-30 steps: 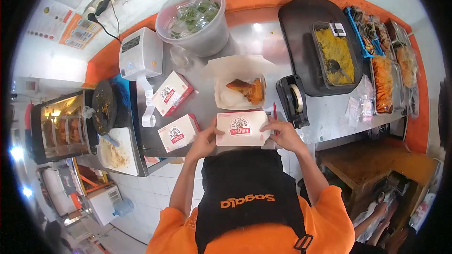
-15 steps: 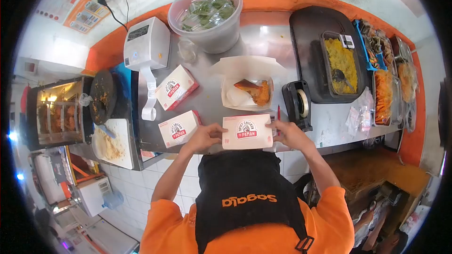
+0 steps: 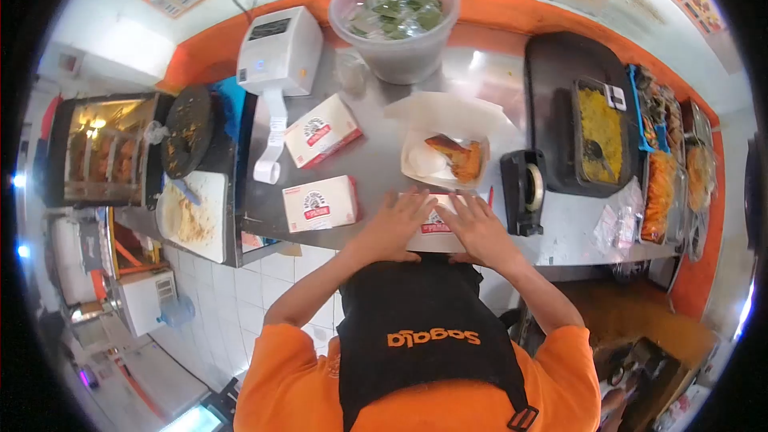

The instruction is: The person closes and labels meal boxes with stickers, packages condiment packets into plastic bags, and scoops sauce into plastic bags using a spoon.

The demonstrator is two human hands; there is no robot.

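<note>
A closed white and red box [image 3: 436, 234] with a printed chicken logo lies at the counter's front edge. My left hand [image 3: 398, 226] lies over its left part, fingers stretched out. Over the right part rests my right hand [image 3: 482, 232], its fingers also spread. Just behind stands an open box [image 3: 413, 150] holding a fried chicken piece [image 3: 462, 162] and something white. Two more closed boxes are to the left, one nearer [image 3: 320, 204] and one farther back [image 3: 323, 130].
A label printer [image 3: 280, 52] with a paper strip and a tub of leafy packets [image 3: 398, 64] stand behind. On the right are a tape dispenser [image 3: 522, 194], a tray of yellow food [image 3: 600, 132] and packaged foods. A cutting board [image 3: 210, 224] is left.
My hands have moved from gripping the front box's sides to lying flat over its top. The view has shifted, so the counter items appear farther right.
</note>
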